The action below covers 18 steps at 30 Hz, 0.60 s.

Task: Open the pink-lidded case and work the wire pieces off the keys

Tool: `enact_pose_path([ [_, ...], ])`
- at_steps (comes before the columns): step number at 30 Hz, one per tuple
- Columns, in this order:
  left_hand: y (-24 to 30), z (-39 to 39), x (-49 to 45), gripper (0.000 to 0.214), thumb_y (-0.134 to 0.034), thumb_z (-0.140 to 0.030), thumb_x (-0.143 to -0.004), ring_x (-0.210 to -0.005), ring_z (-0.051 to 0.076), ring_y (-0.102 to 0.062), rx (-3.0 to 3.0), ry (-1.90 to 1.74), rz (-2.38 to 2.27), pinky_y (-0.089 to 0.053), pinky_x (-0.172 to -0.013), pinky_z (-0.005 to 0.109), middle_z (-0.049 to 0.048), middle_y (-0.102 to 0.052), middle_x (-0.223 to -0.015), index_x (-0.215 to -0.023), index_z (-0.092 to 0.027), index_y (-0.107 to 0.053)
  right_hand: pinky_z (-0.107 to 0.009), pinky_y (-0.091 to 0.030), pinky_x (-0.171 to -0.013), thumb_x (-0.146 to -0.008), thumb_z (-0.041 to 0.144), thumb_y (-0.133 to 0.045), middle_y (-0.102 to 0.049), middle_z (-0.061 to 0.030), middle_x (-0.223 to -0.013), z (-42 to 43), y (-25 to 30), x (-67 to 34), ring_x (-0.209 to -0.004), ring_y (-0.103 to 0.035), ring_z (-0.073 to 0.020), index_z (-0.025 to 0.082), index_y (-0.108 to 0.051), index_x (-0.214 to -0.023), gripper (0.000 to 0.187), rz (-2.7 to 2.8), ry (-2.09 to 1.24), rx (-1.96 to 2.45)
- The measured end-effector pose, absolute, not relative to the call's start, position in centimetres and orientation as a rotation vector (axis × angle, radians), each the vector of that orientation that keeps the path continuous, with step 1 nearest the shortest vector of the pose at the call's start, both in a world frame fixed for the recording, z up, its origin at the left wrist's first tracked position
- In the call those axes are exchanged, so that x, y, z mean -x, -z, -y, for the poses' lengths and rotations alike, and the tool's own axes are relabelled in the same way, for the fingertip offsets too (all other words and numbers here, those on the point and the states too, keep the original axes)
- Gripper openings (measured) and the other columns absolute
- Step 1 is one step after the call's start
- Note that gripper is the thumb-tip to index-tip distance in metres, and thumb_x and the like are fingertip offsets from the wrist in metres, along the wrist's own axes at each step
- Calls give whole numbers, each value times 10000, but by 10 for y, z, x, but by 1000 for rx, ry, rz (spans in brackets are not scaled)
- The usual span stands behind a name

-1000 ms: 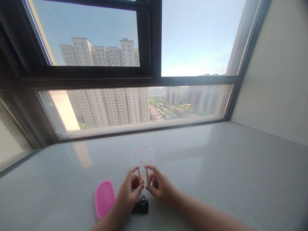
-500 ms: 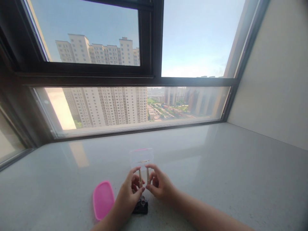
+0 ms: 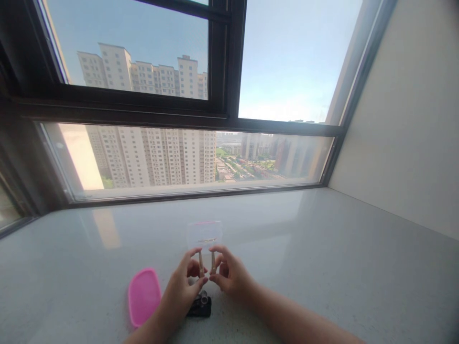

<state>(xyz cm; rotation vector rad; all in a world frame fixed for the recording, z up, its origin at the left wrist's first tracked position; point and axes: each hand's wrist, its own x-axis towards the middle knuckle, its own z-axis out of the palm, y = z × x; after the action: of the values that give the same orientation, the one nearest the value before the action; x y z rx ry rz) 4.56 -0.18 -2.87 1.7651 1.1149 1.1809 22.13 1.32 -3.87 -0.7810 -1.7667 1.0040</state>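
My left hand [image 3: 186, 278] pinches a slim tan piece [image 3: 201, 263] lengthwise between thumb and forefinger. A similar slim tan piece [image 3: 213, 262] is held the same way in my right hand [image 3: 229, 272]. The two pieces stand nearly upright side by side, with a small gap between them. Their exact kind is too small to make out. Just beyond the fingertips lies a clear plastic zip bag [image 3: 195, 230] with a pink line along its top edge. Thin gold-coloured sticks [image 3: 208, 240] show on it or inside it.
A pink rounded tray or lid [image 3: 144, 296] lies left of my left forearm. Under my left hand is a black item [image 3: 201, 308] with a small shiny round part [image 3: 203, 297] on it. The pale sill [image 3: 304, 248] meets a dark window frame [image 3: 150, 199] and a right-hand wall [image 3: 398, 143].
The view has shifted and tilted slightly, so the hands and things sit a little further left. Both hands keep their pinch on the tan pieces, much as before.
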Motion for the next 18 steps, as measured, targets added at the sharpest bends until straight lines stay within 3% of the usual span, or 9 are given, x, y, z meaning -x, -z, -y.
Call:
enact_pose_path([
  [12, 24, 5, -48, 510, -628, -164, -733, -755, 175, -637, -1767, -1202, -1118, -498, -736, 307, -14, -613, -823, -1205, -235, -449, -153, -294, -425, -693, 230, -719, -552, 60, -722, -10, 33, -222, -460, -384, -49, 275, -424, -1170, 563, 1831, -905, 848],
  [18, 23, 6, -48, 495, -638, -157, -726, -731, 165, -642, -1777, -1209, -1134, -507, -719, 293, -16, -614, -829, -1186, -239, -473, -148, -289, -417, -691, 200, -712, -557, 64, -736, -15, 38, -220, -451, -398, -43, 279, -417, -1191, 585, 1813, -927, 862],
])
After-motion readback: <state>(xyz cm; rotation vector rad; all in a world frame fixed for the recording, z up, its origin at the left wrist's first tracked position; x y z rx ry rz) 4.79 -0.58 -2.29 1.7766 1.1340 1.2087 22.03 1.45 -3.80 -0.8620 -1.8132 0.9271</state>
